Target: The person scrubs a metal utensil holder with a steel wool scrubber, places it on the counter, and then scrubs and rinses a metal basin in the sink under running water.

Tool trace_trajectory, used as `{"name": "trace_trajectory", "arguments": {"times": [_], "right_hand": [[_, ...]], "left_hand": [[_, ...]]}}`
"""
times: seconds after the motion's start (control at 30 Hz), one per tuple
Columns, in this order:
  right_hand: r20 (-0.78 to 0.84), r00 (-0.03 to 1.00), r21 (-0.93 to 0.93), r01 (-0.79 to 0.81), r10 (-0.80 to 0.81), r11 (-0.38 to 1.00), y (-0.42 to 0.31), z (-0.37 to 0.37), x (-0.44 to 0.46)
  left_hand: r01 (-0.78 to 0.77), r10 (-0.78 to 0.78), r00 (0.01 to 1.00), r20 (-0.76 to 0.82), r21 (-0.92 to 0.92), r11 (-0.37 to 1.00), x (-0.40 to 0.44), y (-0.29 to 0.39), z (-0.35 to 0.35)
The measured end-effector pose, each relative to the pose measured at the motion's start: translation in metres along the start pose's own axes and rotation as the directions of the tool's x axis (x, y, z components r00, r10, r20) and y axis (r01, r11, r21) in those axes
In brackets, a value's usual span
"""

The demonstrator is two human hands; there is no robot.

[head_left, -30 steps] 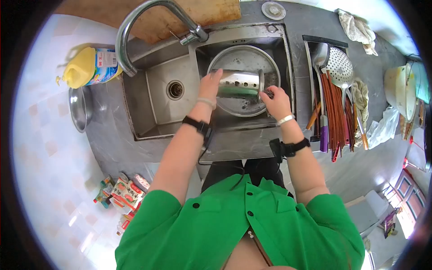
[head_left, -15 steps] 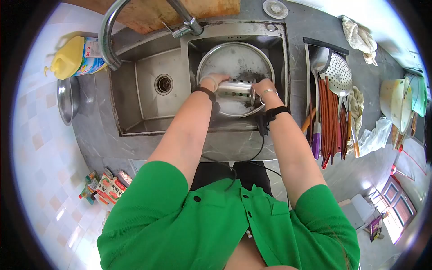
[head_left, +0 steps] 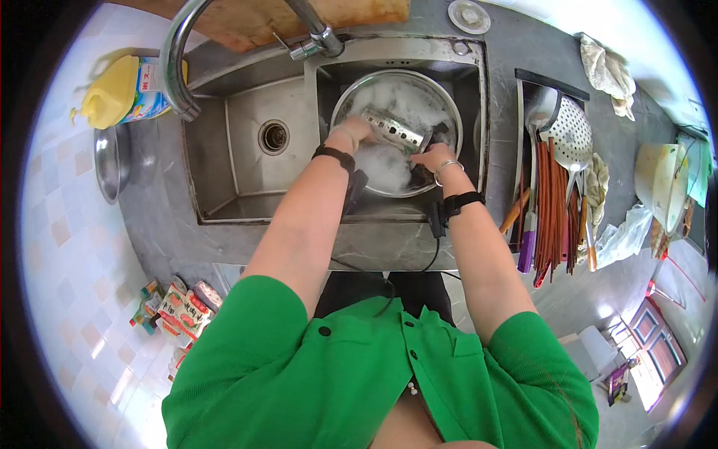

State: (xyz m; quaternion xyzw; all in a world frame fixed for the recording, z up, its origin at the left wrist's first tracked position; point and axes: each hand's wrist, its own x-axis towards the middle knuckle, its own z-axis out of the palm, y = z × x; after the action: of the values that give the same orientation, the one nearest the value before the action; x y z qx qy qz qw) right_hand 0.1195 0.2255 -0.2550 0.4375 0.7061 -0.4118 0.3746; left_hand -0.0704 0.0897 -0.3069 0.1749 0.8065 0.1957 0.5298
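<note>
Two bare hands in the basin (head_left: 398, 193), at either end of a metal cylinder (head_left: 393, 129), itself tilted within the basin among white suds (head_left: 383, 169). Left hand (head_left: 356, 132) just inside the basin's left side, against one end; fingers partly hidden, so cannot tell whether spread or pressed together. Right hand (head_left: 437, 157) at the basin's right side, thumb and fingers seemingly pinched on the other end's edge, beside dark stuff too blurred to name. Left of the basin, a drain (head_left: 274, 138); right of the basin, chopsticks (head_left: 552, 206) and a skimmer (head_left: 571, 131).

Main risk, as judged: a slip from wet fingers, because of suds on smooth metal and a hold only at the ends. Also possible: a knock against the basin's wall after such a slip, suds splashed over the basin's rim from too quick a turn, or a nicked fingertip from any rough hole edge.
</note>
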Motion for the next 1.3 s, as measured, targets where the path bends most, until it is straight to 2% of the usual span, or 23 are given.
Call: {"name": "trace_trajectory", "arguments": {"times": [0.03,0.13,0.17,0.27,0.3,0.33,0.4,0.43,0.47,0.53,0.6,0.67,0.7,0.8,0.83,0.93,0.97,1.07,1.1,1.2,1.23,1.27,1.3], "right_hand": [[-0.123,0.992,-0.044,0.021,-0.026,0.999,-0.002,0.001,0.002],[-0.232,0.973,-0.119,-0.034,0.005,0.992,-0.018,-0.014,-0.007],[-0.304,0.953,-0.214,-0.053,-0.015,0.975,-0.02,-0.01,-0.003],[-0.332,0.943,-0.248,-0.099,0.012,0.964,-0.02,-0.003,-0.011],[-0.289,0.957,-0.301,-0.107,0.016,0.948,-0.017,0.0,-0.011],[-0.229,0.973,-0.319,-0.09,0.015,0.944,-0.017,-0.001,-0.015],[-0.109,0.994,-0.351,-0.048,0.01,0.935,-0.022,-0.008,-0.022],[-0.102,0.995,-0.334,-0.036,0.002,0.942,-0.027,-0.014,-0.028],[-0.155,0.988,-0.25,-0.057,0.018,0.967,-0.029,-0.019,-0.028],[-0.254,0.965,-0.079,-0.088,0.066,0.993,-0.029,-0.031,-0.024],[-0.247,0.965,-0.038,-0.102,0.09,0.994,-0.024,-0.034,-0.019],[-0.171,0.979,-0.031,-0.119,0.112,0.992,-0.017,-0.032,-0.008],[-0.16,0.986,-0.135,-0.061,0.039,0.989,-0.017,-0.027,-0.016],[-0.044,0.997,-0.184,-0.071,0.064,0.98,-0.015,-0.015,-0.019],[-0.112,0.992,-0.177,-0.073,0.054,0.982,-0.015,-0.011,-0.017],[-0.35,0.932,-0.249,0.009,-0.099,0.969,-0.016,-0.003,-0.001],[-0.433,0.884,-0.269,0.062,-0.178,0.961,-0.012,0.0,0.005],[-0.523,0.811,-0.32,0.098,-0.262,0.942,-0.014,0.0,-0.01],[-0.567,0.761,-0.38,0.097,-0.314,0.92,-0.013,0.007,-0.011],[-0.388,0.908,-0.366,0.002,-0.154,0.931,-0.007,0.02,-0.02],[-0.228,0.971,-0.371,-0.025,-0.065,0.928,-0.007,0.019,-0.012],[-0.164,0.986,-0.341,-0.024,-0.035,0.94,-0.008,0.015,-0.008],[-0.101,0.995,-0.313,-0.025,-0.007,0.949,-0.015,0.004,-0.011]], "left_hand": [[-0.021,0.02,1.0,0.012,0.127,0.992,0.005,0.003,-0.001],[-0.018,0.031,0.992,-0.118,0.113,0.993,0.006,0.003,0.006],[-0.019,0.037,0.986,-0.163,0.109,0.994,0.007,0.004,0.008],[-0.021,0.05,0.954,-0.296,0.101,0.995,0.006,0.009,0.008],[-0.073,0.165,0.951,-0.26,0.331,0.941,0.011,-0.005,0.009],[-0.054,0.081,0.996,-0.045,0.427,0.903,0.013,-0.004,0.001],[-0.086,-0.159,0.926,0.341,0.603,0.793,0.018,0.005,-0.019],[0.066,-0.181,0.922,0.342,0.321,0.945,0.01,0.008,-0.023],[0.149,-0.169,0.959,0.228,0.1,0.984,0.003,0.013,-0.022],[0.206,-0.221,0.975,0.0,-0.369,0.907,-0.005,0.028,-0.01],[0.151,-0.15,0.988,-0.029,0.01,0.989,-0.007,0.034,-0.009],[0.043,-0.032,0.999,-0.034,0.438,0.898,0.008,0.023,-0.003],[0.04,-0.096,0.99,0.107,0.437,0.899,0.013,0.015,-0.003],[-0.104,-0.133,0.956,0.26,0.728,0.677,0.006,-0.01,0.001],[0.104,-0.232,0.965,0.121,0.635,0.765,0.007,-0.011,0.007],[0.14,-0.166,0.957,0.24,0.123,0.982,0.01,0.005,-0.001],[0.235,-0.131,0.966,0.224,-0.541,0.807,-0.003,0.005,0.006],[0.21,-0.277,0.961,-0.01,-0.627,0.75,0.003,0.006,0.006],[0.195,-0.258,0.964,-0.065,-0.487,0.851,0.004,0.002,0.009],[0.15,-0.145,0.968,-0.206,0.008,0.989,0.0,-0.011,0.018],[0.306,-0.31,0.95,-0.023,-0.113,0.945,-0.001,-0.013,0.015],[0.239,-0.257,0.962,0.094,0.172,0.956,0.002,-0.013,0.011],[0.121,-0.234,0.947,0.218,0.433,0.893,-0.013,0.009,-0.003]]}}
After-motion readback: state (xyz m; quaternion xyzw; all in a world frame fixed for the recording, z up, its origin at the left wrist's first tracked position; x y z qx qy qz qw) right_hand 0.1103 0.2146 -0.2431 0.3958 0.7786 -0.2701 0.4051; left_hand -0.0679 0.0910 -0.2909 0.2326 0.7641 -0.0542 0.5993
